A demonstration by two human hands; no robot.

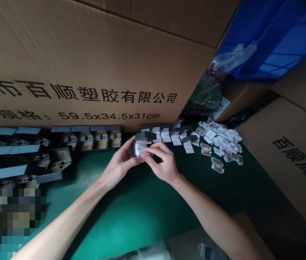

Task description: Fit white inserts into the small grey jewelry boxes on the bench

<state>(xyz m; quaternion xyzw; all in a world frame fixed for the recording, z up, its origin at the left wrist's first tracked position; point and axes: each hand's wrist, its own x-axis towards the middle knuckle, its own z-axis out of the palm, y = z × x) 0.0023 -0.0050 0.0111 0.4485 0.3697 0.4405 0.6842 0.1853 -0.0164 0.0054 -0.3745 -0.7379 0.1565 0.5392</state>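
My left hand (120,160) is closed round a small dark hinged box (146,136), its lid tipped up. The box looks like a jewellery box. In its lower half sits a white insert (141,148). My right hand (164,160) pinches at the insert's right edge with thumb and fingertips. Just behind my hands stands a row of similar dark boxes (166,131) with white inserts, their lids raised. To the right of these lies a loose heap of white inserts (219,139), some showing tan undersides.
More open dark boxes (98,139) with yellowish insides stand in rows at the left. A large cardboard carton (93,61) walls off the back of the green table (109,213). Another carton (291,155) is at the right, with a blue bin (280,43) behind it.
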